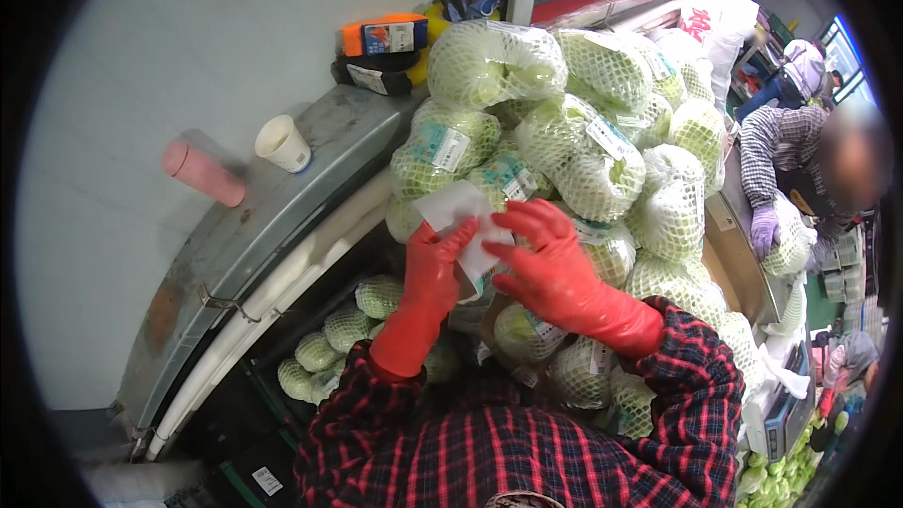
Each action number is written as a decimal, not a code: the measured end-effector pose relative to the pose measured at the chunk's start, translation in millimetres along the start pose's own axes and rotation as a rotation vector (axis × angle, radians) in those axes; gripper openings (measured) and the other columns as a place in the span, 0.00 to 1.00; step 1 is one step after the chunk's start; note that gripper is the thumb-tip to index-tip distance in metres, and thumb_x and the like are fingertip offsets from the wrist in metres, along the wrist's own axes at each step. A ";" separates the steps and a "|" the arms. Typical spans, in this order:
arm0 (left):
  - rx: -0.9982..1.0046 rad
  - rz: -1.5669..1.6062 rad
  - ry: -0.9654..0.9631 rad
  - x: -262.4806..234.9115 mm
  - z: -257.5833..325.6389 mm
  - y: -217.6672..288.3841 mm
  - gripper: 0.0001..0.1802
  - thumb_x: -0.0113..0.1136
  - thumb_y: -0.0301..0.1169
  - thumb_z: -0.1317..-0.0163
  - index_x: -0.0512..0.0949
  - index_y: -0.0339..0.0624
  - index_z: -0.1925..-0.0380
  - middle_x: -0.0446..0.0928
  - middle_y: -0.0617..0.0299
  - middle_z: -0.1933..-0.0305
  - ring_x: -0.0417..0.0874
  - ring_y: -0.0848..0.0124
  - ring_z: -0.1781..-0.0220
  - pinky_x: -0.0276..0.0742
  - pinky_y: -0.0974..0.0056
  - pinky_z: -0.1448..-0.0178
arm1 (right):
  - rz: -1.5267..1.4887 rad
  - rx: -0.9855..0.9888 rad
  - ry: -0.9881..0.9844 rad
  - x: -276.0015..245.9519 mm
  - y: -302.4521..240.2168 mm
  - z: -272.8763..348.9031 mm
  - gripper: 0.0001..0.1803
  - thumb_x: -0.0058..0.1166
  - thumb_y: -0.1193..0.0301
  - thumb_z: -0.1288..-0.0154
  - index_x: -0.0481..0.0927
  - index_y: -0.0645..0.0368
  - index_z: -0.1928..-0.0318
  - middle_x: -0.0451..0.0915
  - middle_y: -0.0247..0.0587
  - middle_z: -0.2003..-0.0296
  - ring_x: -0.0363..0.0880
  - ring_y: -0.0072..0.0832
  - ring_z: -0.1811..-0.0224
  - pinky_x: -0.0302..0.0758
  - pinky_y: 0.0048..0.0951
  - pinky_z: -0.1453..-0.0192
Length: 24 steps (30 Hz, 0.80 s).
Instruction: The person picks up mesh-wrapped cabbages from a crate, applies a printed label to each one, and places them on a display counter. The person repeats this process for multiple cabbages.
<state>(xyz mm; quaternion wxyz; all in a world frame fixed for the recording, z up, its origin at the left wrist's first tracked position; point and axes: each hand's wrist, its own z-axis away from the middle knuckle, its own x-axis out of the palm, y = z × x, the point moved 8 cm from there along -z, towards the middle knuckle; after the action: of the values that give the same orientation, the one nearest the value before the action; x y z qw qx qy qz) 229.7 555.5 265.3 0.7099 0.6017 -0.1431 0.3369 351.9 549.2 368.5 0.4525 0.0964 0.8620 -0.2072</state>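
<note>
Left hand [435, 268] and right hand [546, 263] (red gloves) both pinch a white label sheet [458, 212], held flat for peeling; netted cabbages [583, 160] heaped beside.

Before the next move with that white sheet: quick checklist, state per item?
1. Left hand on the white sheet: ok, fingers touch its lower left edge.
2. Right hand on the sheet: ok, fingertips rest on its right side.
3. Sheet free of the netted cabbages: cannot tell, it lies against the pile.
4. Pile stable: cannot tell, bags are stacked high and loose.
5. Paper cup and pink bottle on the grey ledge apart from the hands: ok.
6. Co-worker's gloved hand apart from the sheet: ok, it is at the far right.
</note>
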 end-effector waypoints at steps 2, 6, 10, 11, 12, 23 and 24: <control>-0.026 0.067 -0.003 7.7 -2.3 -5.9 0.10 0.60 0.25 0.43 0.77 0.37 0.60 0.78 0.61 0.60 0.79 0.71 0.58 0.74 0.65 0.54 | 0.056 -0.091 -0.003 16.3 1.8 12.0 0.22 0.59 0.70 0.59 0.75 0.54 0.57 0.71 0.44 0.49 0.66 0.44 0.43 0.62 0.53 0.40; -0.095 0.119 -0.039 -1.1 -20.8 -23.4 0.10 0.56 0.31 0.40 0.76 0.37 0.62 0.77 0.62 0.63 0.78 0.70 0.62 0.74 0.65 0.55 | -0.040 -0.259 0.014 10.7 -2.7 20.2 0.15 0.51 0.69 0.62 0.73 0.57 0.68 0.71 0.44 0.58 0.68 0.44 0.49 0.62 0.53 0.42; 0.152 0.153 0.078 -32.7 -42.0 5.1 0.13 0.58 0.23 0.43 0.75 0.32 0.57 0.78 0.56 0.58 0.79 0.66 0.56 0.75 0.62 0.50 | -0.481 -0.090 -0.148 -25.2 21.8 22.5 0.10 0.57 0.74 0.55 0.73 0.58 0.69 0.73 0.42 0.63 0.71 0.41 0.55 0.67 0.40 0.47; 0.132 0.134 0.058 -36.1 -55.1 -3.0 0.15 0.59 0.25 0.43 0.73 0.33 0.55 0.77 0.57 0.57 0.79 0.66 0.56 0.75 0.63 0.50 | -0.545 -0.060 -0.153 -47.9 36.1 26.9 0.11 0.59 0.76 0.54 0.74 0.58 0.68 0.75 0.41 0.64 0.73 0.39 0.56 0.69 0.38 0.49; 0.159 0.090 0.034 -32.3 -57.2 4.8 0.17 0.59 0.26 0.42 0.72 0.34 0.53 0.76 0.57 0.57 0.78 0.67 0.57 0.74 0.62 0.52 | -0.619 0.063 -0.182 -72.2 59.7 26.1 0.11 0.60 0.77 0.52 0.75 0.59 0.66 0.76 0.41 0.64 0.75 0.37 0.57 0.71 0.36 0.50; 0.195 -0.456 0.137 19.7 -121.8 -42.9 0.20 0.56 0.31 0.41 0.71 0.33 0.50 0.74 0.56 0.52 0.75 0.65 0.52 0.72 0.61 0.49 | -0.924 0.582 0.922 -336.8 516.6 146.8 0.12 0.50 0.77 0.42 0.72 0.63 0.56 0.77 0.41 0.62 0.79 0.32 0.61 0.79 0.35 0.54; 0.191 -0.528 0.190 19.5 -119.3 -39.0 0.20 0.56 0.30 0.41 0.71 0.33 0.49 0.74 0.56 0.51 0.75 0.65 0.52 0.72 0.61 0.49 | -0.982 0.576 0.949 -318.4 546.1 144.6 0.12 0.50 0.77 0.41 0.71 0.63 0.56 0.78 0.42 0.62 0.79 0.32 0.61 0.79 0.35 0.54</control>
<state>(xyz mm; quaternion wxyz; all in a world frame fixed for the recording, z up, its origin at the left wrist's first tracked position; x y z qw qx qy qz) 245.2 673.0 219.6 0.7232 0.6481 0.1178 0.2073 834.2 980.8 409.3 -0.1568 -0.1060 0.8202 -0.5398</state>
